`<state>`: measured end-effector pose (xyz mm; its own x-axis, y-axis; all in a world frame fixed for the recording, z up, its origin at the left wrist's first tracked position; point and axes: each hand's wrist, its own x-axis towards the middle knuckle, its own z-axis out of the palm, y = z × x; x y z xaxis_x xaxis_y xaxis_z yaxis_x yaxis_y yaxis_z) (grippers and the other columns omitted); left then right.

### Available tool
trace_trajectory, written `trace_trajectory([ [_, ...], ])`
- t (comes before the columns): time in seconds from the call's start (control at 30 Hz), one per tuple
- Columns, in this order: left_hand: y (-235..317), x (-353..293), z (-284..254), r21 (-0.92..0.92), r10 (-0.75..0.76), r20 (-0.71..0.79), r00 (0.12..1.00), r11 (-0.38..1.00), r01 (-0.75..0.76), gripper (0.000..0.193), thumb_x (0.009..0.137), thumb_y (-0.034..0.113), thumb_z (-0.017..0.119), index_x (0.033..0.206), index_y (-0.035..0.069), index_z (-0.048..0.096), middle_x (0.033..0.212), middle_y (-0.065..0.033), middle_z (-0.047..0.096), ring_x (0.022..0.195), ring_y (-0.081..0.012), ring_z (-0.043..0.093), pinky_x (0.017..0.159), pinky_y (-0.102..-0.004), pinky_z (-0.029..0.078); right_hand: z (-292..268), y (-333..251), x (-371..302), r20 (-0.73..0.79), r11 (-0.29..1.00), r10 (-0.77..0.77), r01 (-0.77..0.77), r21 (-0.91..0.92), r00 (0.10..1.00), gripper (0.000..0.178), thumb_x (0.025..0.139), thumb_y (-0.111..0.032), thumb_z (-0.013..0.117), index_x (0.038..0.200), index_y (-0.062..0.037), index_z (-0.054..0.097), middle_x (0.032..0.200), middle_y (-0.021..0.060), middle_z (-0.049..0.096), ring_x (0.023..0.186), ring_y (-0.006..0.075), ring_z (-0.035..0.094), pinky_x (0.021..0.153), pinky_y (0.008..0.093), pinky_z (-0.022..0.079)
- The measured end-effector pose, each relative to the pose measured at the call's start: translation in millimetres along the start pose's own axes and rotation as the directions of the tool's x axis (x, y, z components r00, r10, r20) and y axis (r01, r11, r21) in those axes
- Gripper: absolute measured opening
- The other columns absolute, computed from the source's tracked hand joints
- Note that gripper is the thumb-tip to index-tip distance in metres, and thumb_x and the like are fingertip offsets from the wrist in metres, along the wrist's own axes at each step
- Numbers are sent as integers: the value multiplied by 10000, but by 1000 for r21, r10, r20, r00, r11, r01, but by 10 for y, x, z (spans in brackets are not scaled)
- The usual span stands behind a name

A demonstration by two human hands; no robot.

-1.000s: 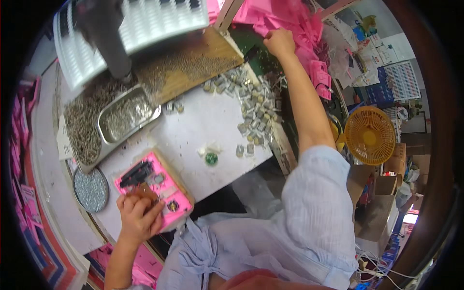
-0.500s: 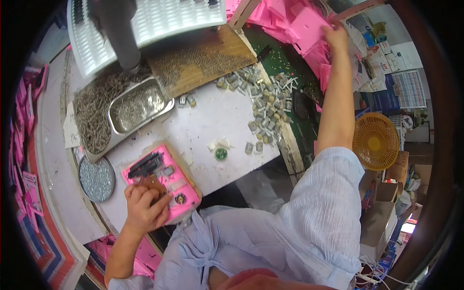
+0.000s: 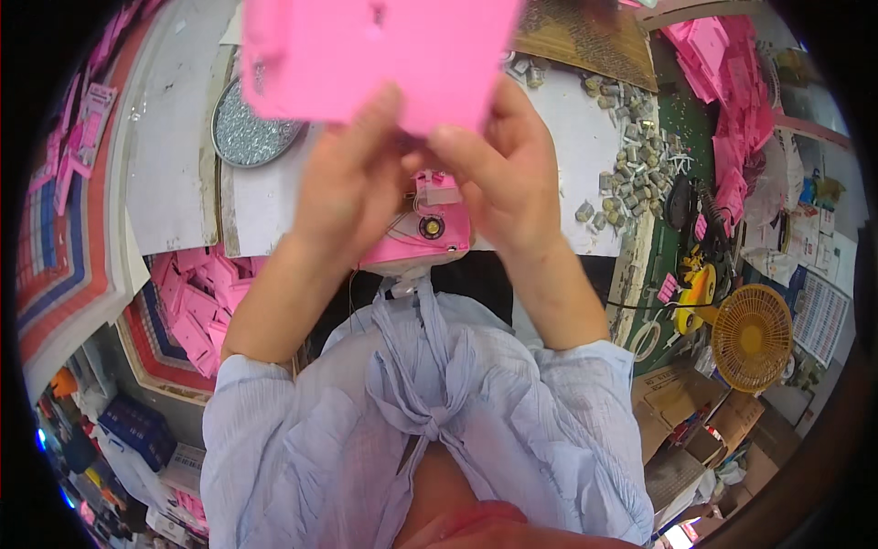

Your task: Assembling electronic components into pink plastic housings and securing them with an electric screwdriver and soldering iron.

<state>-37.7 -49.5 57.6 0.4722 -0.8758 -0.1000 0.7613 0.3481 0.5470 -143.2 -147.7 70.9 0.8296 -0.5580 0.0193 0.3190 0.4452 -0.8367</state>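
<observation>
Both hands hold one big pink flat piece (image 3: 380,59) up close to the camera, above the counter (image 3: 567,156). The left hand (image 3: 352,188) grips its lower edge from the left, thumb on the near face. The right hand (image 3: 503,174) grips the same edge from the right. Each grip is pinching the pink piece, so neither hand is free.

The piece sits above both hands and runs wide from left to right. The hands are about level, so neither one is nearer to it.

Right under the hands, at the near edge of the counter, lies a pink open case (image 3: 430,233) with a small round part and thin wires inside. It sits straight below the held piece, between the two wrists.
</observation>
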Motion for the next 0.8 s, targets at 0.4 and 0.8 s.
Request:
trace_trajectory([
  [0.4, 659, 10, -298, 804, -77, -15, 997, 592, 58, 471, 961, 190, 730, 1343, -33, 566, 917, -50, 712, 685, -82, 586, 590, -226, 447, -480, -332, -150, 7, 668, -123, 88, -739, 992, 554, 1000, -88, 656, 1497, 14, 434, 742, 39, 660, 658, 80, 594, 599, 228, 472],
  [0.8, 66, -540, -673, 987, 89, 159, 983, -45, -156, 928, 863, 205, 799, 1616, 12, 291, 676, -71, 631, 528, -141, 556, 535, -279, 457, -761, 388, -1115, -65, 542, -24, -41, -839, 998, 577, 971, -84, 658, 1504, 5, 455, 583, 22, 431, 513, 105, 437, 527, 253, 366],
])
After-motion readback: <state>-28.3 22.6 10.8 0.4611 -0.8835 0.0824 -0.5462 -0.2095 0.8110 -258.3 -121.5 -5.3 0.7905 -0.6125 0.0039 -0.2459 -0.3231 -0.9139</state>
